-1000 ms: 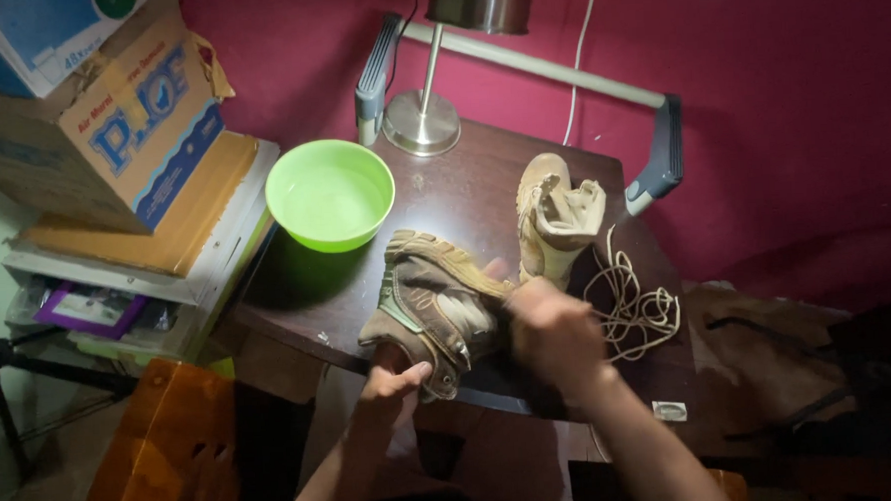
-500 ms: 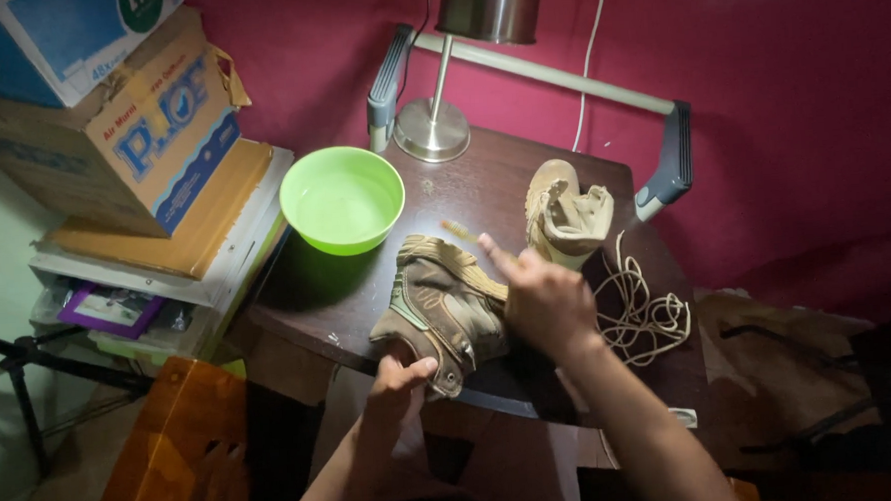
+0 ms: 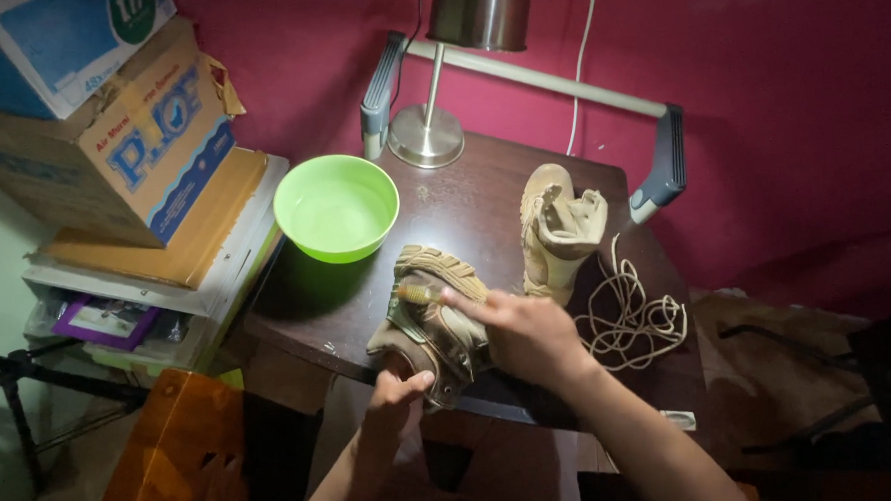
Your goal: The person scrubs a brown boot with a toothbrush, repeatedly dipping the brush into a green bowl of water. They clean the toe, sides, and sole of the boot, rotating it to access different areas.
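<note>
On table edge | boot (image 3: 430, 316) under right hand (image 3: 522, 332) | left hand (image 3: 397, 393) grips heel

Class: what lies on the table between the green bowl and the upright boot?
In the head view, only bare dark table separates the green bowl from the upright boot.

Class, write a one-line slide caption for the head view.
Left hand steadies a tan boot; right hand brushes it.
</note>
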